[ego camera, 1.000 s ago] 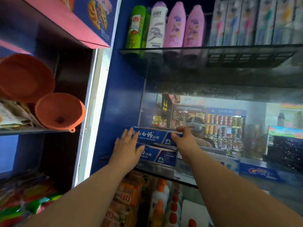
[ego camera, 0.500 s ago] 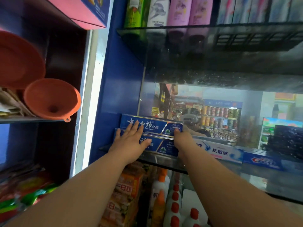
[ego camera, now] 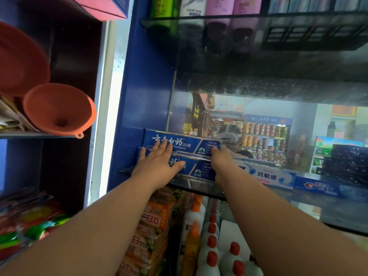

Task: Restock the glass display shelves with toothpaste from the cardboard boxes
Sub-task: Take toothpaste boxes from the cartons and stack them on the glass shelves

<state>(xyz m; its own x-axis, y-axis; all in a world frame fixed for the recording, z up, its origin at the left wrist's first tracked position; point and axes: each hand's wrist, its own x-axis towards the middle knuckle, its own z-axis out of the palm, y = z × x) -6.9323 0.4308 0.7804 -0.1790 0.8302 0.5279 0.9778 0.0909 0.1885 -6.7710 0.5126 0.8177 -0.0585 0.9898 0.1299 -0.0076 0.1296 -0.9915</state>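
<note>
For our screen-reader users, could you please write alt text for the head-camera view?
A left hand lies flat on two stacked blue toothpaste boxes on a glass shelf; the right hand touches their right end. A Crest box lies further right.

Both my bare arms reached forward and up, the forearms coming in from the lower corners and drawing closer together toward the wrists. My left hand (ego camera: 159, 166) lay flat with its back to me, fingers (ego camera: 163, 146) straight and slightly spread, thumb out to the right, the fingertips pressing on the top toothpaste box (ego camera: 191, 145). My right hand (ego camera: 220, 158) also showed its back, wrist straight, fingers curled round that box's right end, their tips hidden.
</note>
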